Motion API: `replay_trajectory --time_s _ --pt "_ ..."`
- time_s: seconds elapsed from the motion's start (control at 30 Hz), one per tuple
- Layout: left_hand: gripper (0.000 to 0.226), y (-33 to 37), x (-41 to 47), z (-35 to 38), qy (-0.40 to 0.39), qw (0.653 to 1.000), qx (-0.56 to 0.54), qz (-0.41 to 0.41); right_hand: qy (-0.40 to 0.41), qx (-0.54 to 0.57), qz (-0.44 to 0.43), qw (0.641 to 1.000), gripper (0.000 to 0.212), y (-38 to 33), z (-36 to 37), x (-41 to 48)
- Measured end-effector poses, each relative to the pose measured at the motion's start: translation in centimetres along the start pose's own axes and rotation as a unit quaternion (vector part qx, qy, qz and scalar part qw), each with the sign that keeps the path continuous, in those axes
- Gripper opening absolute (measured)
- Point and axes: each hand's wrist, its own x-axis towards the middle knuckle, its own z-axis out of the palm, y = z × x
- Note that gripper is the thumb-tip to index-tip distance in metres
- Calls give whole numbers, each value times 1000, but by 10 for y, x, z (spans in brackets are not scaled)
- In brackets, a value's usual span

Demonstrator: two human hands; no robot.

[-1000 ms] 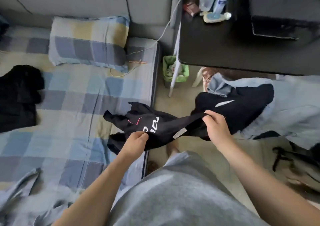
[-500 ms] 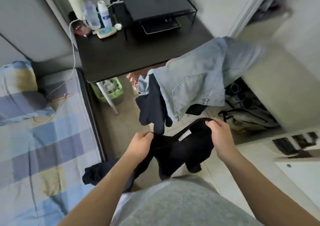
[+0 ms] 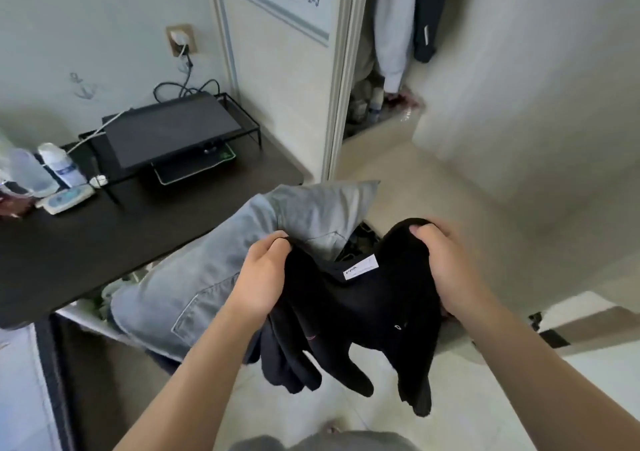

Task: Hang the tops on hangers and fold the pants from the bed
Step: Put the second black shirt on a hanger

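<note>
head view, two hands, left hand (image 3: pixel 260 277), right hand (image 3: pixel 446 263), gripping one black top (image 3: pixel 360 312)

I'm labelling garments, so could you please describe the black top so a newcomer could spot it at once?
Find the dark desk on the left; pale jeans drape just past its near edge. Right of the jeans, the left hand and right hand hold up the top. Unlike the jeans, it is black, with a white label showing.
</note>
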Motion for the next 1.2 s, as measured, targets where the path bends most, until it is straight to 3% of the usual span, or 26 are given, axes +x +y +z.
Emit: replay_trajectory --time_s 0.17,0.33,0.43,0.57,0.7,0.8,0.97,1.07,1.2 --pt "20 102 70 38 -42 991 15 129 63 -9 -110 992 18 -87 -26 59" --pt "21 202 138 72 -132 971 -6 200 146 -23 -215 965 22 -173 -52 114" --pt "29 270 178 90 -192 948 42 252 194 -64 -282 937 39 -232 -72 139" --pt "29 371 220 124 -238 909 91 331 261 -106 -327 902 36 -315 -107 164" --pt "26 465 236 159 -246 877 78 405 341 -202 -371 840 38 -397 -144 175" --pt "29 524 243 185 -223 857 96 454 395 -271 -375 794 40 -448 -173 178" --pt "26 603 235 230 -146 796 164 564 446 -409 -353 714 40 -522 -217 172" --pt "25 643 223 258 -101 763 210 603 475 -507 -286 660 37 -559 -243 159" --pt "25 685 201 297 -82 745 219 624 501 -611 -184 584 29 -591 -277 133"
